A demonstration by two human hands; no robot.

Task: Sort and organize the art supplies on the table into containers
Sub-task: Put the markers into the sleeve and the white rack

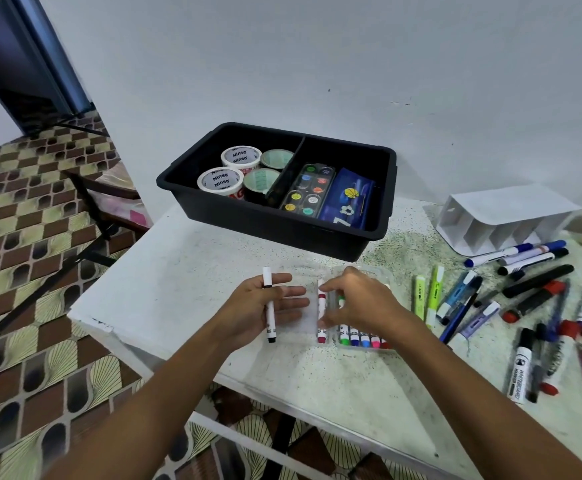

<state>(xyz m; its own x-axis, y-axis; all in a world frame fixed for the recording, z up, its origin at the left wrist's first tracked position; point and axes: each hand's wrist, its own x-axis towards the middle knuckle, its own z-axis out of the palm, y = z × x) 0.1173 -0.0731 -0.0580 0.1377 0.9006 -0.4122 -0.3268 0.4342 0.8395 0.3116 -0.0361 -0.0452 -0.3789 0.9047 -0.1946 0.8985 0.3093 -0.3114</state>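
Observation:
My left hand [265, 306] holds a white marker with a black cap [269, 308] upright across its palm under the thumb, its fingers stretched toward a clear plastic marker case [358, 344]. My right hand [358, 299] curls over the case and pinches a dark-red marker [321, 317] at its left side. Several coloured markers [360, 337] lie in a row inside the case. A black divided bin [282, 216] stands behind, with tape rolls [229, 176] on its left side and a paint palette [306, 190] and a blue pouch [348, 199] on its right.
Loose highlighters [428, 292], pens and whiteboard markers [521, 365] are scattered over the right of the white table [178, 271]. A white compartment organizer [500, 220] lies on its side at the back right. The table's left and front edges drop to a patterned floor; a chair stands at left.

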